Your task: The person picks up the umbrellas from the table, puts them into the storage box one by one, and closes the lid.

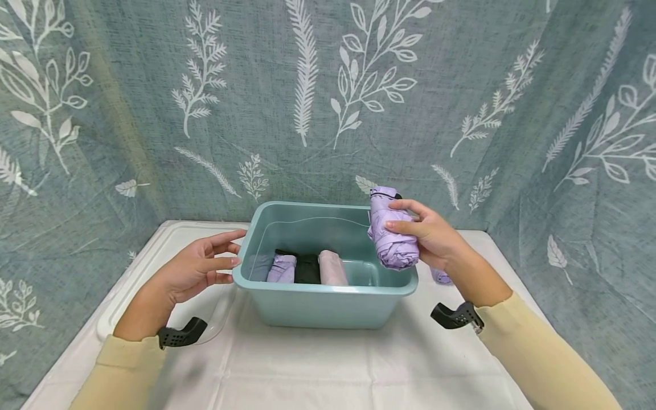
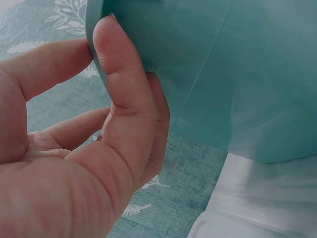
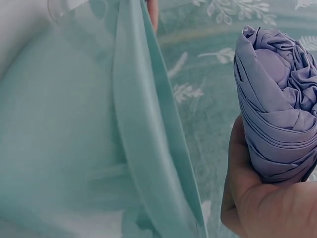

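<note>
My right hand [image 1: 430,236] grips a purple folded umbrella [image 1: 392,233], tilted above the right end of a teal plastic bin [image 1: 328,307]. The rounded end and bunched cloth of the umbrella show in the right wrist view. At the bin's left rim [image 1: 241,250], my left hand [image 1: 197,265] rests its fingertips, fingers spread and slightly bent. Inside the bin, side by side on the left and middle, stand another purple umbrella [image 1: 282,269], a black rolled bundle [image 1: 307,269] and a pale pink rolled bundle [image 1: 332,267]. The bin floor shows to their right.
Another purple bundle [image 1: 441,277] lies on the white cloth, partly hidden behind my right wrist. A whitish translucent lid [image 1: 205,319] lies left of the bin, partly under my left arm. Leaf-patterned curtains [image 1: 277,102] enclose the table's back and sides.
</note>
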Motion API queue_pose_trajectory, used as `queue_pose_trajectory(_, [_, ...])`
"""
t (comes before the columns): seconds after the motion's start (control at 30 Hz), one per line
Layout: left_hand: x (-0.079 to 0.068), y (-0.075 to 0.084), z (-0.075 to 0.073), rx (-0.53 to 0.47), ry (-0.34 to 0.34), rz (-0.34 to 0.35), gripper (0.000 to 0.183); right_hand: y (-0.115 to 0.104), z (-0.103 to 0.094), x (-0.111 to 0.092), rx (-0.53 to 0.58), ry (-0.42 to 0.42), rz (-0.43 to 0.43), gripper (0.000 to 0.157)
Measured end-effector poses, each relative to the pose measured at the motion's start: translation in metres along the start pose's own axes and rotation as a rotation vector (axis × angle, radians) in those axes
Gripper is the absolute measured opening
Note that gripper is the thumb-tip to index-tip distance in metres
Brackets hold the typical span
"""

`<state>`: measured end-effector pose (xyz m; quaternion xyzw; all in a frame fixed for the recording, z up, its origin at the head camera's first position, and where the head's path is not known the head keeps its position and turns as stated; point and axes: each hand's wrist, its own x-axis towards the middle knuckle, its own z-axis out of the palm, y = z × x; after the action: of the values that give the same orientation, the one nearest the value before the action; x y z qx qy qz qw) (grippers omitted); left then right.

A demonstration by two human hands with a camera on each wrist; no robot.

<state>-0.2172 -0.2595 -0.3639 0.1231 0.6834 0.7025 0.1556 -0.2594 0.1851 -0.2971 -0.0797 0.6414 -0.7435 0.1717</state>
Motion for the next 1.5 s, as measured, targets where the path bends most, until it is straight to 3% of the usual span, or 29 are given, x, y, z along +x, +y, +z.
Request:
queue_pose_trajectory(0.73, [-0.002,-0.002,-0.002,-0.022,-0.028,0.028,0.059,-0.006,0.031,0.034,0.07,-0.041,0.098,0.028])
queue_pose_trajectory(1.07, [-0.002,-0.001,-0.002,-0.018,-0.014,0.017,0.065,-0.004,0.039,0.052,0.037,-0.047,0.13,0.029])
queue_pose_trajectory(1.5, [-0.001,-0.003,-0.001,-0.043,-0.044,0.039,0.056,-0.006,0.043,0.071,0.008,-0.063,0.16,0.025])
